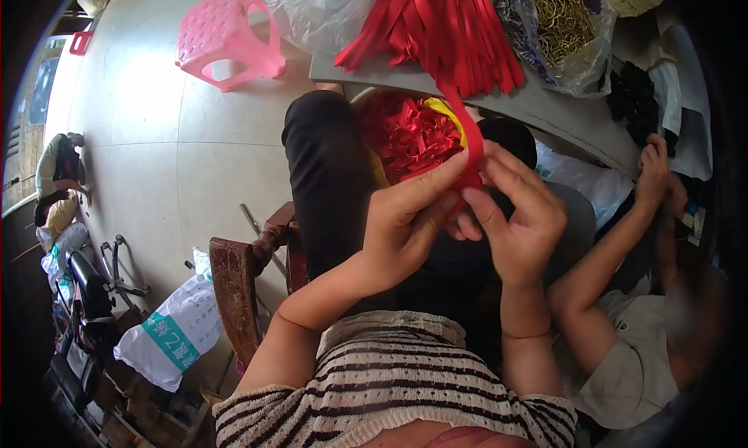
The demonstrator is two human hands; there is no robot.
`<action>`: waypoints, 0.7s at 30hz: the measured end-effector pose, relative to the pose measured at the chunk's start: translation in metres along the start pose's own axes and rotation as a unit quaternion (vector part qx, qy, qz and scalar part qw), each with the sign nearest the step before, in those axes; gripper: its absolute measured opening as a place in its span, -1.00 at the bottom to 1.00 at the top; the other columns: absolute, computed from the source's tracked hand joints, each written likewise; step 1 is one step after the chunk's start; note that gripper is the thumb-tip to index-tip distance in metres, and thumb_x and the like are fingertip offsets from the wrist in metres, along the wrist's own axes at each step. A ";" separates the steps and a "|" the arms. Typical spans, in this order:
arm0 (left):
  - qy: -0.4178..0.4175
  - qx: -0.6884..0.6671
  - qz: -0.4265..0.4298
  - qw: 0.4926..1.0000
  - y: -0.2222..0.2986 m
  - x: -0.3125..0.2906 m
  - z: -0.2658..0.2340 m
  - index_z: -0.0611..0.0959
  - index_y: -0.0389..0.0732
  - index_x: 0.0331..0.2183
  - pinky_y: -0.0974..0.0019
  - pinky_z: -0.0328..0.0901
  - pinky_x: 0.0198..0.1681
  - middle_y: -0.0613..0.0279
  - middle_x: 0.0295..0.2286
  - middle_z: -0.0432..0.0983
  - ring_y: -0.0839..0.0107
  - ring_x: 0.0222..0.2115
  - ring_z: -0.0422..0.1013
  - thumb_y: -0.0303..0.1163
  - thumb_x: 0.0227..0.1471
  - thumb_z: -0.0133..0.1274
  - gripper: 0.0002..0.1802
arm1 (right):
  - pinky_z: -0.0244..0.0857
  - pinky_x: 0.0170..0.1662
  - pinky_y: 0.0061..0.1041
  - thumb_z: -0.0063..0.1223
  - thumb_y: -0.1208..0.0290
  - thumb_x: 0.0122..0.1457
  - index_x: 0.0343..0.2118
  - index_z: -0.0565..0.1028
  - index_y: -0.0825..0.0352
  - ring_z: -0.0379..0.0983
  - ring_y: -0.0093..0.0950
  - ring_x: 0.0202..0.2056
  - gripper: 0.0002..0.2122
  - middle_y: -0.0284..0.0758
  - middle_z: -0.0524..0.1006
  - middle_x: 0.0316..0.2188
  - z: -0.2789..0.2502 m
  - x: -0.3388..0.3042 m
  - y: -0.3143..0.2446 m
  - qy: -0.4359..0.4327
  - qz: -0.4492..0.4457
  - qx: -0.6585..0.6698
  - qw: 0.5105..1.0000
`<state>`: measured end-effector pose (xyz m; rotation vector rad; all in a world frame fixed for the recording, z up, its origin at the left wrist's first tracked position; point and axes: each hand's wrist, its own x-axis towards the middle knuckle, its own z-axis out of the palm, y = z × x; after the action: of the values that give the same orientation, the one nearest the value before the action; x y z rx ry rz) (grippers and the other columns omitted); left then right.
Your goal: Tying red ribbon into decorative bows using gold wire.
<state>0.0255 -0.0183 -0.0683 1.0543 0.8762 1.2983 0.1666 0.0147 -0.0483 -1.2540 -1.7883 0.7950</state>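
Near the far fan of satiny red ribbons (444, 31), the curled left hand (399, 224) and right hand (528, 218) pinch one flat, smooth strip (474, 142).

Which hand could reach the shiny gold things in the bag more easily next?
Probably the right hand. It is closer to the gold pieces in the plastic bag, up and to the right, while the left hand is farther away. Both hold the red ribbon.
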 end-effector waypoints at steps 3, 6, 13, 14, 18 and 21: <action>0.008 -0.025 -0.030 0.999 0.003 0.002 0.000 0.27 -0.26 0.11 0.49 0.37 -0.46 0.18 -0.47 0.49 0.52 -0.52 0.46 -0.64 0.11 -0.19 -0.51 | 0.37 -0.30 -0.54 0.22 0.64 -0.16 -0.41 0.53 0.48 0.52 -0.33 -0.39 -0.82 -0.16 0.54 -0.35 -0.005 0.006 0.004 -0.050 0.062 0.182 0.980; 0.079 0.218 0.056 0.971 0.005 0.009 -0.010 0.33 -0.27 0.05 0.57 0.24 -0.54 0.21 -0.57 0.47 0.65 -0.59 0.38 -0.57 0.10 -0.13 -0.57 | 0.36 -0.24 -0.43 0.21 0.61 -0.18 -0.46 0.55 0.45 0.50 -0.36 -0.33 -0.85 -0.21 0.54 -0.34 -0.013 0.010 0.002 -0.061 -0.049 0.042 0.996; 0.034 -0.049 -0.043 0.997 0.008 0.014 -0.013 0.40 -0.25 -0.13 0.58 0.20 -0.49 0.35 -0.58 0.38 0.68 -0.55 0.32 -0.60 0.00 0.01 -0.67 | 0.27 -0.13 -0.33 0.16 0.50 -0.21 -0.45 0.56 0.34 0.43 -0.40 -0.26 -0.83 -0.34 0.50 -0.39 -0.019 0.008 -0.003 -0.057 -0.331 -0.264 0.904; -0.005 -0.094 -0.070 0.993 0.008 0.014 -0.014 0.37 -0.25 -0.11 0.58 0.22 -0.45 0.34 -0.55 0.38 0.67 -0.53 0.33 -0.62 -0.04 0.04 -0.60 | 0.27 -0.15 -0.34 0.17 0.52 -0.23 -0.44 0.56 0.34 0.43 -0.41 -0.28 -0.81 -0.34 0.49 -0.40 -0.020 0.007 -0.003 -0.037 -0.315 -0.272 0.908; -0.073 -0.052 -0.116 0.989 0.007 0.016 -0.022 0.49 -0.31 -0.22 0.56 0.29 -0.41 0.30 -0.51 0.41 0.63 -0.52 0.36 -0.64 -0.14 0.13 -0.66 | 0.31 -0.26 -0.42 0.19 0.62 -0.24 -0.42 0.56 0.34 0.43 -0.44 -0.36 -0.79 -0.35 0.46 -0.43 -0.021 0.004 -0.005 -0.052 -0.181 -0.139 0.972; -0.089 0.026 -0.082 0.992 0.007 0.018 -0.029 0.57 -0.35 -0.37 0.54 0.30 -0.45 0.28 -0.51 0.45 0.60 -0.51 0.39 -0.63 -0.15 0.15 -0.82 | 0.33 -0.37 -0.52 0.20 0.66 -0.19 -0.41 0.55 0.37 0.44 -0.44 -0.43 -0.80 -0.32 0.46 -0.44 -0.019 0.003 -0.003 -0.114 -0.111 -0.004 0.987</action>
<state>-0.0021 0.0025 -0.0693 1.0965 0.8460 1.0322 0.1815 0.0173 -0.0361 -0.9768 -2.0740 0.8291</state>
